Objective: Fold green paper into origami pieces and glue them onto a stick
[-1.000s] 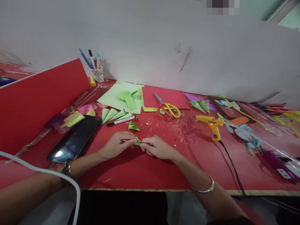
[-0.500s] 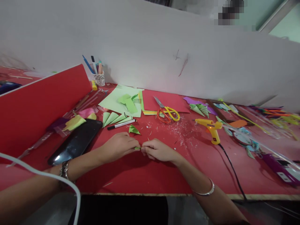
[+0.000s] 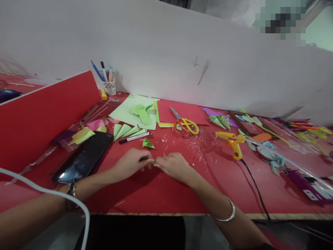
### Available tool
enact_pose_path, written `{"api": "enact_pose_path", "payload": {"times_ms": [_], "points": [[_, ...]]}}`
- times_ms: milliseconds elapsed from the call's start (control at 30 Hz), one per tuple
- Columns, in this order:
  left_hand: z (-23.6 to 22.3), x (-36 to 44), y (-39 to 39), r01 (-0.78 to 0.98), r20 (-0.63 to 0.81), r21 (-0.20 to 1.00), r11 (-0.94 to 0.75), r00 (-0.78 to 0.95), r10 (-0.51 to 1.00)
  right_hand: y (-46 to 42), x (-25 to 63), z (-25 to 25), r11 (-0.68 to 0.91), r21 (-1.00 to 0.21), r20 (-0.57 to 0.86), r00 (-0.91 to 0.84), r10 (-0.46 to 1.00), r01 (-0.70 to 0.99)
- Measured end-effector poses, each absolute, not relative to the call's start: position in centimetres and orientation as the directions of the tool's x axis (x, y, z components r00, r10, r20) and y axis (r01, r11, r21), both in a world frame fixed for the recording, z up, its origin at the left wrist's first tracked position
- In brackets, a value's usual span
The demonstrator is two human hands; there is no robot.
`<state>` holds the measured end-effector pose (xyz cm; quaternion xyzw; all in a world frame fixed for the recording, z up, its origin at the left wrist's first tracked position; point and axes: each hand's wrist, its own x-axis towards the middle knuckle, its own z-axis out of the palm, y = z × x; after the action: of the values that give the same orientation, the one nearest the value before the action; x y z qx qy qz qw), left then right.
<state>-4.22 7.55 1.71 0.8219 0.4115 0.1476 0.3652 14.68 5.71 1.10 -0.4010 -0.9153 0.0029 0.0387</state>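
Note:
Between the fingertips of my left hand [image 3: 135, 164] and my right hand [image 3: 174, 166] is a small piece of green paper [image 3: 154, 163], mostly hidden by the fingers. Both hands pinch it, meeting just above the red tabletop [image 3: 156, 198]. Just beyond them lies a small folded green paper piece [image 3: 148, 143]. A black-and-white marker [image 3: 134, 138] rests behind my left hand, beside several pale green paper cones [image 3: 126, 131] with dark lines on some edges.
Scissors [image 3: 184, 125] with red and yellow handles lie on red paper [image 3: 179, 111]. A yellow glue gun [image 3: 231, 141] with a black cord stands right. A black phone [image 3: 85, 158] lies left, near a leaning red board [image 3: 49, 118]. A pen cup [image 3: 110, 86] stands by the wall.
My fingers have shifted their pinch on the small green paper, and the right hand has turned more palm-down. The things on the table have stayed put.

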Motion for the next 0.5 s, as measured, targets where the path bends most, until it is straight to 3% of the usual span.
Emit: {"api": "enact_pose_path", "payload": {"times_ms": [100,200,333,433,500], "points": [[1.7,-4.4,7.3,0.617,0.180,0.265,-0.741,0.724,0.666,5.8,14.7,1.4,0.624,-0.261,0.031,-0.640,0.768,0.737],[1.8,-4.4,7.1,0.489,0.298,-0.074,-0.869,0.843,0.449,6.1,14.7,1.8,0.531,-0.573,-0.012,-0.654,0.756,0.624],[2.2,-4.2,6.7,0.401,0.303,-0.249,-0.882,0.897,0.322,6.4,15.3,1.6,0.271,-0.839,-0.127,-0.655,0.745,0.472],[2.5,-4.1,6.7,0.337,0.270,-0.349,-0.874,0.930,0.251,6.7,15.9,1.1,0.069,-0.910,-0.259,-0.689,0.677,0.409],[2.5,-4.1,6.9,0.301,0.258,-0.375,-0.877,0.942,0.213,6.8,16.2,0.9,0.031,-0.917,-0.291,-0.717,0.634,0.399]]}}
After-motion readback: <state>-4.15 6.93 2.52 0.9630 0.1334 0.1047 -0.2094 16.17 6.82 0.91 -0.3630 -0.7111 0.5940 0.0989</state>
